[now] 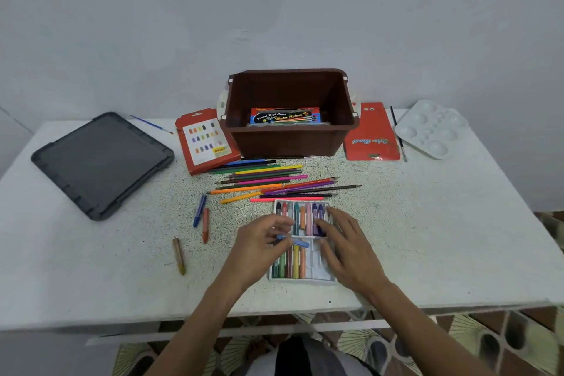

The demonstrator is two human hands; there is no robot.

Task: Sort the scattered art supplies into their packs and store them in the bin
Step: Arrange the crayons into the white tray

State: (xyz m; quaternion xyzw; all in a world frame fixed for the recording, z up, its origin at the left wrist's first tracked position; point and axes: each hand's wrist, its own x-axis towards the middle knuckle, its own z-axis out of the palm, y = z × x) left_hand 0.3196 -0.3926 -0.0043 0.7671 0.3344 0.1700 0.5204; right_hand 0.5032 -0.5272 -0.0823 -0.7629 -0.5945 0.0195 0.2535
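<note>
A white crayon tray lies near the table's front edge, with several crayons in its slots. My left hand pinches a light blue crayon over the tray's middle. My right hand rests flat on the tray's right side, fingers straight. Loose crayons lie to the left: a blue one, a red one and a brown one. Several coloured pencils are spread behind the tray. The brown bin stands at the back and holds a water colour box.
A dark grey lid lies at the left. An orange crayon sleeve and an orange pencil pack flank the bin. A white palette sits at the back right, with one paintbrush beside it and another paintbrush behind the lid.
</note>
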